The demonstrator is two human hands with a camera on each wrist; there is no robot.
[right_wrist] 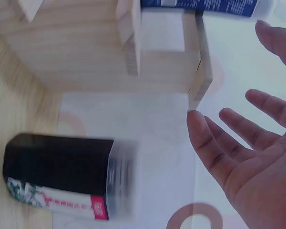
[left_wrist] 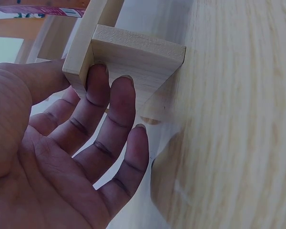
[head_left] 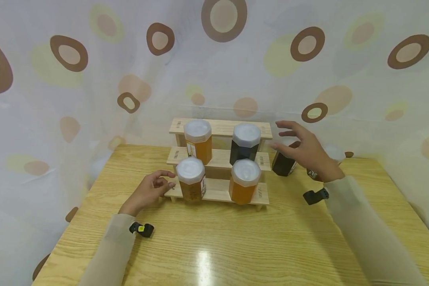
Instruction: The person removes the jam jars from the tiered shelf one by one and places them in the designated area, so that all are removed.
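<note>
A three-step wooden rack (head_left: 218, 188) stands on the table with several lidded jars on it. My left hand (head_left: 151, 191) pinches the left end of its lowest step; the left wrist view shows the thumb on one face of the board (left_wrist: 78, 52) and the fingers curled against the other. On the middle step are an amber jar (head_left: 203, 150) and a dark jar (head_left: 242, 154); a brown jar (head_left: 192, 191) and an orange jar (head_left: 242, 194) occupy the lowest. My right hand (head_left: 304, 145), fingers spread and holding nothing, hovers above a black jar (right_wrist: 57, 167) right of the rack.
Another jar (head_left: 335, 153) stands farther right, partly hidden behind my right wrist. Light wood tabletop (head_left: 236, 242) extends in front of the rack. A patterned curtain (head_left: 214, 79) hangs close behind it.
</note>
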